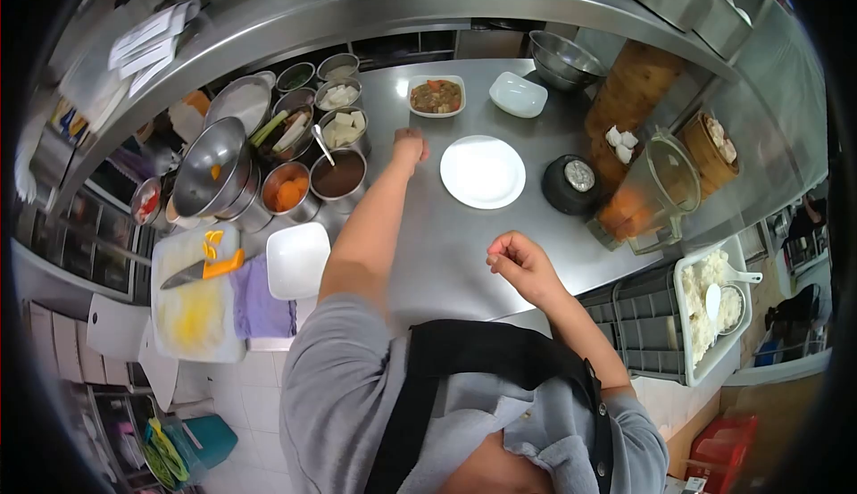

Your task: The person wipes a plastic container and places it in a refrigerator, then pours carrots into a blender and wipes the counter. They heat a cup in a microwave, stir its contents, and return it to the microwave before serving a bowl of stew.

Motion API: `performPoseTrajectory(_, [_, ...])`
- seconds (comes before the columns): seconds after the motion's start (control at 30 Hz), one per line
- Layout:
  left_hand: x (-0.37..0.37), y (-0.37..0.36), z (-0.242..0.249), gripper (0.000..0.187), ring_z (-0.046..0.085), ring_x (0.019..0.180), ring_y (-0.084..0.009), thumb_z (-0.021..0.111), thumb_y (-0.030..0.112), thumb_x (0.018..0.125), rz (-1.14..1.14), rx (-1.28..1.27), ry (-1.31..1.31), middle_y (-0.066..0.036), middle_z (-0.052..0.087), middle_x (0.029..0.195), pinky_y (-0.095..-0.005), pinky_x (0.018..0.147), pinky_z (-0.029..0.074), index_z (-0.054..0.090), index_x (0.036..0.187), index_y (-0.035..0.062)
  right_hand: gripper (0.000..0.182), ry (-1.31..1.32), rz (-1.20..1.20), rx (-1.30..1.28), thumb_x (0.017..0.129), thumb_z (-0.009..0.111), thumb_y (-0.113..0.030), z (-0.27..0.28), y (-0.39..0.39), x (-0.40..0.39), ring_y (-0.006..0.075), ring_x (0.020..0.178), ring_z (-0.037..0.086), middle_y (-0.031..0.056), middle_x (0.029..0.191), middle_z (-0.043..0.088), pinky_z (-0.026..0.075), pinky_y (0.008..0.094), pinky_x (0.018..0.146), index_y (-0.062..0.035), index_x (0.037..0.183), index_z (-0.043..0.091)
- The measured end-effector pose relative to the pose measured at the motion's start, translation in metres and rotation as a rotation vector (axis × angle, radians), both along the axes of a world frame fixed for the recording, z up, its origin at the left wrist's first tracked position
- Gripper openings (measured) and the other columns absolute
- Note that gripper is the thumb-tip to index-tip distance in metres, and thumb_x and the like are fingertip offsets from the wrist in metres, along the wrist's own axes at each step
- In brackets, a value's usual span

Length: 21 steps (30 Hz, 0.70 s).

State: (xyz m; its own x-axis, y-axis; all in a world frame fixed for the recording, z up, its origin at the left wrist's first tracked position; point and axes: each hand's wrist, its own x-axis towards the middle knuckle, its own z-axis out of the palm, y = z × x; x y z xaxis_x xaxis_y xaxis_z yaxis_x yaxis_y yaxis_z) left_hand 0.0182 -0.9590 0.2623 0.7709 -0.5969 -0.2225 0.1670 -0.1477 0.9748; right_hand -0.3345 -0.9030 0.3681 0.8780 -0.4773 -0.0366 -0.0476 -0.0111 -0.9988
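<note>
Two hands are working over a steel table (428,253). The left hand (410,147) is reaching far across it with its fingers curled into a loose fist, gripping nothing that can be seen, and it is hovering just left of an empty round white plate (483,171). The right hand (518,260) is staying nearer, also loosely closed, its fingertips pinching together; whether anything small is sitting between them cannot be told. Beyond the plate, a square dish of stew (436,96) is sitting beside an empty white bowl (518,94). To the left, a cluster of metal containers (321,137) is holding sauces, tofu and orange pieces. Nearer on the left, a square white plate (297,260) is lying beside a purple cloth (257,298) and a cutting board (192,302) carrying a knife (201,271). On the right, a tray of rice (710,302) is resting.
</note>
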Motion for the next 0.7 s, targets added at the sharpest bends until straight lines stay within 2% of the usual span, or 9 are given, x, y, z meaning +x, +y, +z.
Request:
performPoseTrajectory(0.17, [0.042,-0.057,-0.006,0.036,0.053,0.046,-0.018,0.043,0.03,0.094,0.136,-0.027,0.081,-0.013,0.057,0.073,-0.0305,0.037,0.043,0.041,0.108,-0.0037,0.009,0.041,-0.087,0.064,0.089,0.059,-0.007,-0.011,-0.015,-0.003,0.0068,0.076,0.053,-0.0007,0.085,0.057,0.045,0.0219,0.071,-0.0036,0.096,0.055])
performPoseTrajectory(0.23, [0.056,-0.073,-0.011,0.037,0.055,0.046,-0.0196,0.04,0.03,0.096,0.136,0.042,0.032,-0.015,0.058,0.072,-0.0316,0.035,0.043,0.043,0.104,-0.0059,0.008,0.083,-0.101,0.072,0.089,0.057,-0.004,-0.013,-0.019,-0.006,0.01,0.079,0.056,0.002,0.088,0.058,0.047,0.0238,0.074,-0.0029,0.096,0.054])
performPoseTrajectory(0.37, [0.078,-0.089,-0.032,0.031,0.055,0.045,-0.0201,0.041,0.023,0.095,0.108,0.125,-0.036,-0.014,0.059,0.066,-0.0312,0.036,0.044,0.05,0.095,-0.0066,0.008,0.094,-0.123,0.087,0.089,0.057,-0.003,-0.018,-0.025,-0.007,0.0102,0.079,0.056,0.0021,0.088,0.058,0.047,0.0238,0.074,-0.0028,0.096,0.054])
performPoseTrajectory(0.47, [0.079,-0.091,-0.033,0.028,0.057,0.047,-0.0216,0.044,0.02,0.094,0.079,0.203,-0.124,-0.015,0.06,0.064,-0.0323,0.039,0.046,0.05,0.095,-0.0076,0.01,0.06,-0.151,0.086,0.088,0.06,-0.008,-0.022,-0.026,-0.006,0.0056,0.075,0.053,-0.0014,0.084,0.057,0.044,0.0214,0.07,-0.0037,0.096,0.055])
performPoseTrajectory(0.53, [0.072,-0.081,-0.028,0.027,0.061,0.05,-0.0246,0.048,0.018,0.093,0.093,0.222,-0.152,-0.017,0.062,0.066,-0.0343,0.043,0.05,0.048,0.098,-0.0088,0.01,0.061,-0.142,0.089,0.088,0.06,-0.008,-0.023,-0.024,-0.004,0.0055,0.075,0.053,-0.0016,0.084,0.056,0.044,0.0213,0.069,-0.0036,0.096,0.055])
performPoseTrajectory(0.7, [0.046,-0.031,-0.016,0.026,0.063,0.052,-0.0254,0.049,0.017,0.092,0.087,0.242,-0.193,-0.017,0.063,0.066,-0.0341,0.047,0.051,0.051,0.093,-0.0086,0.009,0.086,-0.055,0.081,0.089,0.057,-0.006,-0.029,-0.017,0.005,0.007,0.077,0.053,-0.0004,0.085,0.056,0.045,0.0224,0.07,-0.0028,0.097,0.054])
